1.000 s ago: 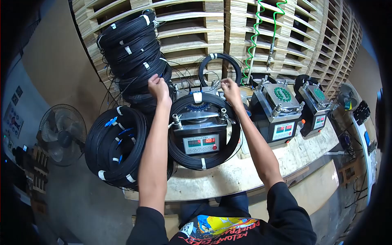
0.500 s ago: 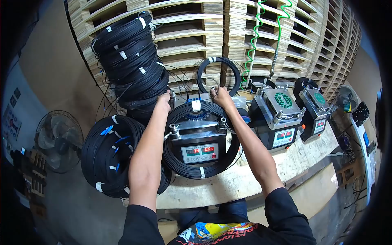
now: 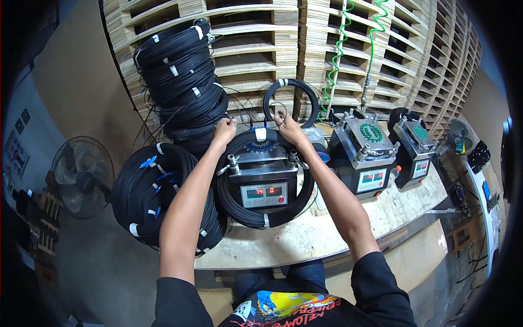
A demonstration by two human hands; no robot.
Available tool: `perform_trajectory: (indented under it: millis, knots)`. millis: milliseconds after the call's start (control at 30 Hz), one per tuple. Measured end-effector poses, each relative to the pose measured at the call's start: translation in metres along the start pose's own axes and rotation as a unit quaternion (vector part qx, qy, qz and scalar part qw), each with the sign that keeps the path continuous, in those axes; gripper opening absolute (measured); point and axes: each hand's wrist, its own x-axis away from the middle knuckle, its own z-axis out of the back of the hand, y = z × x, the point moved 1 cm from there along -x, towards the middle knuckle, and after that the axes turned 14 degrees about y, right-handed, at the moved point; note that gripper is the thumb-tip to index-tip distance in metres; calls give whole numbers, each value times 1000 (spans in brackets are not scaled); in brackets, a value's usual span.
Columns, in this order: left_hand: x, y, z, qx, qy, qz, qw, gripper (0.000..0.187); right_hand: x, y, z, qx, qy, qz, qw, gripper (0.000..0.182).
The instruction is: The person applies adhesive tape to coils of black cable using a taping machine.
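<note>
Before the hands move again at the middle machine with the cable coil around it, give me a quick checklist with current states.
1. Left hand on the back left of the cable coil: ok.
2. Right hand at the coil's back right, near the white tape: ok.
3. Coil encircles the middle machine all round: ok.
4. Machine display lit, red digits showing: ok; exact reading cannot tell.
5. Grip firm on cable or fingers only resting: cannot tell.
6. Neighbouring machine apart from the coil: ok.
</note>
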Motion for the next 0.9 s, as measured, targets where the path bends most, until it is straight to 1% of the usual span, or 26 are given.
perform_trajectory:
  millis: [33,100,133,167,233,267,333,367,433,467,500,567,600,667,733,767,833,900]
  knots:
    - [7,5,1,0,-2,-1,1000,45,3,-3,2,1,1,-1,1000,51]
    - [21,14,2,12,46,27,998,48,6,-12,7,29,-17,-33,999,54]
    - [23,15,4,20,60,18,998,51,10,-17,9,54,-11,-62,997,57]
    - [24,18,6,20,59,17,998,51,14,-22,13,53,-10,-62,997,57]
    - [24,17,6,31,46,10,998,52,24,-46,29,88,-6,-118,989,57]
    - [23,15,6,29,46,9,998,52,25,-49,29,86,-6,-119,989,57]
    - [20,13,2,41,18,7,999,54,24,-46,29,111,0,-138,984,53]
    - [19,11,0,40,18,6,999,54,23,-43,27,109,1,-139,984,53]
    - [20,11,-1,32,5,11,999,59,20,-38,24,82,14,-102,991,50]
    - [19,10,0,26,-15,16,999,60,21,-34,25,53,16,-92,994,45]
    - [21,13,3,24,-16,15,999,60,20,-29,22,52,17,-94,994,45]
    - [26,19,7,-25,-13,11,1000,57,17,-21,19,29,29,-62,997,42]
    - [27,21,9,-33,-14,8,999,52,18,-22,20,30,30,-65,997,42]
    - [24,19,10,-22,-28,5,999,52,18,-25,25,14,9,-52,999,40]
    - [23,16,11,-12,-38,4,999,52,19,-25,25,8,9,-49,999,40]
    - [21,15,11,-5,-42,-12,999,54,20,-25,25,1,8,-47,999,39]
    - [20,16,12,3,-47,-30,998,57,20,-23,22,11,12,-53,998,41]
    - [19,15,14,18,-83,-29,996,59,19,-18,19,58,-7,-71,996,42]
